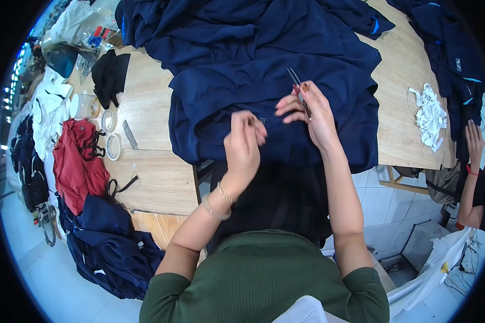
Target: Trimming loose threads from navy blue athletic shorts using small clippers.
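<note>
A navy blue garment (221,140) is spread across the table edge in front of me, its opening or hem running beneath both hands. My right hand (313,110) grips a pair of small metal thread snips (294,78), blades pointing away from me, with its other fingers loosely spread over the cloth. Just left of it, my left hand (244,141) hovers over the garment with its fingers curled in and thumb close to them. Whether anything thin sits between those fingers is too small to see.
More navy garments (242,32) are heaped beyond. Tape rolls (113,146), a small grey metal strip (129,134) and red cloth (81,161) lie left. Crumpled white scraps (430,116) are on the right, where another person's hand (474,140) shows. Navy clothes (113,253) hang at lower left.
</note>
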Demonstrator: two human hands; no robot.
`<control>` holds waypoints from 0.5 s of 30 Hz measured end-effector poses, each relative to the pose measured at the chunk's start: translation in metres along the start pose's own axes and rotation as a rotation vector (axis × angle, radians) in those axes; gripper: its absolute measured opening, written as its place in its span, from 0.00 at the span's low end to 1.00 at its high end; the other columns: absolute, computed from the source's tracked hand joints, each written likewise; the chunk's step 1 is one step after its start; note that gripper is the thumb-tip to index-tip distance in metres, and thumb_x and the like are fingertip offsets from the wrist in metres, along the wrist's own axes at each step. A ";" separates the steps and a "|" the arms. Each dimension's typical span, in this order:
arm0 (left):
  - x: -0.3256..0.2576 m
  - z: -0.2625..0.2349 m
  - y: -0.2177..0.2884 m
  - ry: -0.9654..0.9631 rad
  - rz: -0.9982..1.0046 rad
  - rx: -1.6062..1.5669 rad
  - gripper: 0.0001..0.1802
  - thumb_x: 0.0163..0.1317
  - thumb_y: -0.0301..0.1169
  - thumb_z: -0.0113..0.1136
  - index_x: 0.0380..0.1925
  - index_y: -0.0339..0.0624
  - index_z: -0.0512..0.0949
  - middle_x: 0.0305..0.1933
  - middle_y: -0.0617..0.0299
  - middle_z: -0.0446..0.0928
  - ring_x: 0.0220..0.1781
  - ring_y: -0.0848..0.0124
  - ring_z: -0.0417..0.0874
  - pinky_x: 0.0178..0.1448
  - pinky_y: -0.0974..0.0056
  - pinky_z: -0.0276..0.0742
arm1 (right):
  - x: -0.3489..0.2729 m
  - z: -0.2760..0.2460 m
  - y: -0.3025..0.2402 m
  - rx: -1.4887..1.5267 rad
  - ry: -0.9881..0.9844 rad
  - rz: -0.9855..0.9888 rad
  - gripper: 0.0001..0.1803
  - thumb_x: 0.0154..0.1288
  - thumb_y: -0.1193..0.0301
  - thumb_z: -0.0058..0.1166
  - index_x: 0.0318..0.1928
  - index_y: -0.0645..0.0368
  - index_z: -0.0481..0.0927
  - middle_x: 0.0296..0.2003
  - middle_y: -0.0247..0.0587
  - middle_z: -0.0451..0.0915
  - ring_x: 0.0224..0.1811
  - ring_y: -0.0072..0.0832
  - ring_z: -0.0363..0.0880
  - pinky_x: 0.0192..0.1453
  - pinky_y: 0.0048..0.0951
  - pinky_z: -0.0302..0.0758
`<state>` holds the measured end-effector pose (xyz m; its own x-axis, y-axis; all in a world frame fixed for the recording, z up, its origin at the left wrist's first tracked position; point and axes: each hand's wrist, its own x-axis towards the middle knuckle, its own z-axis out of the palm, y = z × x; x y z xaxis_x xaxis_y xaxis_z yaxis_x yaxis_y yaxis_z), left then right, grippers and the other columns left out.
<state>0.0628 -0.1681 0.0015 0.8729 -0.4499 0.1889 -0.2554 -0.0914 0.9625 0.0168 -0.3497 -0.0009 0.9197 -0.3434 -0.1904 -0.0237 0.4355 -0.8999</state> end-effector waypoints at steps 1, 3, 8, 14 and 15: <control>0.012 0.005 -0.014 0.036 -0.012 0.049 0.08 0.78 0.26 0.39 0.41 0.35 0.68 0.30 0.55 0.80 0.26 0.75 0.79 0.31 0.72 0.76 | 0.008 -0.003 0.006 -0.002 0.052 -0.039 0.15 0.80 0.59 0.40 0.42 0.57 0.69 0.35 0.50 0.84 0.34 0.31 0.87 0.35 0.23 0.83; 0.030 0.001 -0.031 0.096 -0.067 0.057 0.06 0.75 0.22 0.41 0.41 0.33 0.69 0.32 0.52 0.82 0.30 0.69 0.85 0.37 0.67 0.81 | 0.016 -0.004 0.008 0.031 0.057 -0.034 0.15 0.80 0.59 0.39 0.42 0.58 0.69 0.35 0.50 0.84 0.36 0.32 0.87 0.38 0.26 0.84; 0.044 -0.008 -0.027 -0.137 -0.023 0.138 0.08 0.66 0.30 0.61 0.41 0.39 0.76 0.36 0.57 0.81 0.35 0.67 0.84 0.41 0.66 0.80 | 0.018 -0.008 0.007 0.029 0.059 -0.072 0.16 0.80 0.58 0.40 0.42 0.59 0.70 0.34 0.51 0.83 0.36 0.35 0.87 0.40 0.31 0.85; 0.032 0.000 -0.017 -0.266 0.242 0.443 0.27 0.41 0.36 0.80 0.39 0.39 0.77 0.47 0.57 0.72 0.49 0.59 0.77 0.52 0.61 0.76 | 0.016 -0.011 0.008 0.065 0.056 -0.088 0.17 0.79 0.57 0.40 0.42 0.59 0.70 0.33 0.52 0.83 0.35 0.36 0.86 0.41 0.33 0.86; 0.031 0.005 -0.017 -0.231 0.236 0.484 0.27 0.41 0.36 0.80 0.38 0.39 0.76 0.47 0.57 0.71 0.49 0.58 0.76 0.52 0.60 0.76 | 0.016 -0.012 0.008 0.065 0.060 -0.085 0.17 0.79 0.57 0.40 0.42 0.59 0.70 0.33 0.52 0.83 0.35 0.35 0.86 0.41 0.33 0.86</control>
<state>0.0922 -0.1852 -0.0105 0.6699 -0.6844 0.2880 -0.6402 -0.3360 0.6908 0.0272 -0.3614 -0.0159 0.8923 -0.4296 -0.1390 0.0811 0.4553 -0.8866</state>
